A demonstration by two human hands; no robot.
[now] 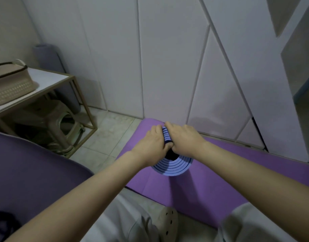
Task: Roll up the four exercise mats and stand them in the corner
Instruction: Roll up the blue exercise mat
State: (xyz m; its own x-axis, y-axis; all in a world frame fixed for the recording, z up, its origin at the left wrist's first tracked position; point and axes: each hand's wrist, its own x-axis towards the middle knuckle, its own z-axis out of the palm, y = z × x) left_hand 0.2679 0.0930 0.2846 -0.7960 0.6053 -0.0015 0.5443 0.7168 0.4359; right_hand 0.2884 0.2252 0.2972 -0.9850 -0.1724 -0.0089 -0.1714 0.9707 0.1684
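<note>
Several wall panels: white, with slanted seams, filling the view from 10 to 2 o'clock.
Floor: pale tiles, bare from centre toward 9 o'clock.
Lilac mat: flat on the tiles along the wall foot, from centre to 4 o'clock.
Dark purple mat: at 8 o'clock.
Table: metal frame and white top at 10 o'clock, with a beige basket on it and a stool beneath.
Grey roll: upright in the corner behind the table, 10 o'clock.
Rolled mat: on the lilac mat at centre, spiral end facing the camera.
Left hand: fingers curled over the spiral's layers.
Right hand: gripping the same layers, touching the left hand.
Clog: 6 o'clock.
</note>
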